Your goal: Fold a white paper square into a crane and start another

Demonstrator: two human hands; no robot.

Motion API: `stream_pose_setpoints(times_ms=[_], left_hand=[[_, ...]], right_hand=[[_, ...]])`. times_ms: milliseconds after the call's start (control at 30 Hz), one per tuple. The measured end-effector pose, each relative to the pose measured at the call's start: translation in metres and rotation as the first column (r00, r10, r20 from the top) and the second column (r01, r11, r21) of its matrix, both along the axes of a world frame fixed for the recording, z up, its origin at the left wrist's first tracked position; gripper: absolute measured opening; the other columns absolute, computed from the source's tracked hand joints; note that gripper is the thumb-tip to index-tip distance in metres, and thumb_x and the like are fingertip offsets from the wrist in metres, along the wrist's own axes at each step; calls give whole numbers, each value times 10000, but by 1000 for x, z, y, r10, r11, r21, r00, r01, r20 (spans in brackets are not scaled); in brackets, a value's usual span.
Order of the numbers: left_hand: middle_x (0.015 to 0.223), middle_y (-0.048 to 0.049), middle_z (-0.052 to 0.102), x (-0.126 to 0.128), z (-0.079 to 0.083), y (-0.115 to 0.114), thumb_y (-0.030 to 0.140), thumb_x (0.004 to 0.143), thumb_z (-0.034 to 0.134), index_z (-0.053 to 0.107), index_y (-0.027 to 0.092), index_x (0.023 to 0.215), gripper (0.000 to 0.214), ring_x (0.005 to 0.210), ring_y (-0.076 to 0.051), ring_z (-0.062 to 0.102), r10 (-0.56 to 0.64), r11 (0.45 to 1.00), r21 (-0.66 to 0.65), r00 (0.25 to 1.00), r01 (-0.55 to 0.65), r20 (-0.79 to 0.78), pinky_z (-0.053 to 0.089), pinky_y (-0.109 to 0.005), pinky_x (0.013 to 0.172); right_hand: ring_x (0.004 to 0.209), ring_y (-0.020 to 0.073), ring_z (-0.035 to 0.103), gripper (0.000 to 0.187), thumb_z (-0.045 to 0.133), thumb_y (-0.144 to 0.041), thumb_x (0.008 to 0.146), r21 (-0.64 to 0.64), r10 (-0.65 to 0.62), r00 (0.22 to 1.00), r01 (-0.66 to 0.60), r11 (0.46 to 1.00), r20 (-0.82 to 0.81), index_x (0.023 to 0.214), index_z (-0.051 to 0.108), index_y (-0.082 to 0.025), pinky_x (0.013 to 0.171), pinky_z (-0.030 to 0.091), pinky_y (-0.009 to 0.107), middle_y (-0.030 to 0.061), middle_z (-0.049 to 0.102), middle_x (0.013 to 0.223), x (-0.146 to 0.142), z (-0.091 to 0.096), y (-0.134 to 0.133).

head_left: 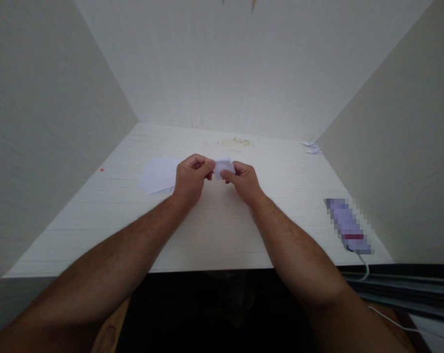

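while your left hand (191, 177) pinches one edge of the small white paper (223, 166), your right hand (245, 181) grips its other side.

There was one left hand (191, 175) and one right hand (245, 181), two in all. Of paper there was one held piece (225, 165), one pile of uncountable sheets (159, 174) and one clump of uncountable scraps (312, 147). There were one device (347, 223), two stretches of cable (366, 268), one red speck (102, 169), one desk (222, 225) and three walls (207, 73).
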State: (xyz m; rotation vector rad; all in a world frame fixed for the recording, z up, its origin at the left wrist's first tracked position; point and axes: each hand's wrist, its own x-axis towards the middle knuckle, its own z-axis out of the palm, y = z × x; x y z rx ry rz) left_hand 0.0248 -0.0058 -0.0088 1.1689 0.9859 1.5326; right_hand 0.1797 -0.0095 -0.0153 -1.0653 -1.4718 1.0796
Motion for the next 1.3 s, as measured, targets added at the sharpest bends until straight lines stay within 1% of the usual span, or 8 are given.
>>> stream_pose_setpoints(times_ms=[100,267,433,600,733,933,1133,1300], left_hand=[[575,26,591,0,-1,0,317,720,782,638,197,713,188,527,-96,537,-11,1000,-4,1000,11,1,441,-237,526],[560,11,611,-2,-2,1,363,663,832,623,174,665,282,504,-95,540,-129,990,-70,988,123,-83,427,-233,512],[505,21,588,-3,2,0,325,658,810,579,174,610,280,462,-81,497,-51,997,-75,978,37,-201,360,-215,478],[561,-11,639,-4,6,-3,342,654,812,629,158,631,260,514,-102,556,-210,975,-131,944,181,-255,418,-232,529],[564,-16,649,-6,7,-2,310,649,802,643,157,618,223,513,-101,552,-231,970,-150,925,193,-301,406,-232,534],[533,5,633,-6,9,-4,264,666,752,647,162,616,155,480,-83,503,-308,946,-226,857,231,-412,341,-219,501],[531,-2,626,-5,13,-7,258,707,661,647,167,597,143,489,-101,526,-371,927,-262,754,268,-542,375,-236,507],[447,42,511,-7,15,-6,263,712,629,641,170,587,156,398,-74,390,-450,892,-320,687,319,-571,277,-235,437]], right_hand=[[589,109,478,326,737,-490,719,5,-5,1000,6,1000,-21,664,604,-198,586,402,270,-26,555,605,0,0,0],[565,100,460,286,728,-439,721,-2,-52,999,52,999,-4,643,608,-191,560,377,257,-31,557,576,0,-1,0],[551,100,485,271,728,-426,718,-18,-44,999,43,999,-15,644,628,-185,549,383,252,-25,580,570,0,-1,0],[532,98,475,252,727,-393,708,-36,-98,995,98,995,-23,615,613,-189,531,381,246,-31,568,545,2,-2,3],[528,98,497,214,729,-362,696,-48,-88,992,85,995,-87,633,616,-191,531,401,247,-32,590,562,2,-2,4],[559,105,528,235,746,-385,676,-63,-111,982,103,993,-151,646,609,-197,564,442,260,-29,606,589,0,-3,4],[559,105,513,227,754,-374,663,-59,-92,983,84,995,-157,639,614,-197,562,418,265,-25,609,596,1,-6,5],[549,101,483,234,757,-373,664,-49,-83,989,78,996,-122,627,610,-196,551,383,264,-28,589,590,1,-10,6]])
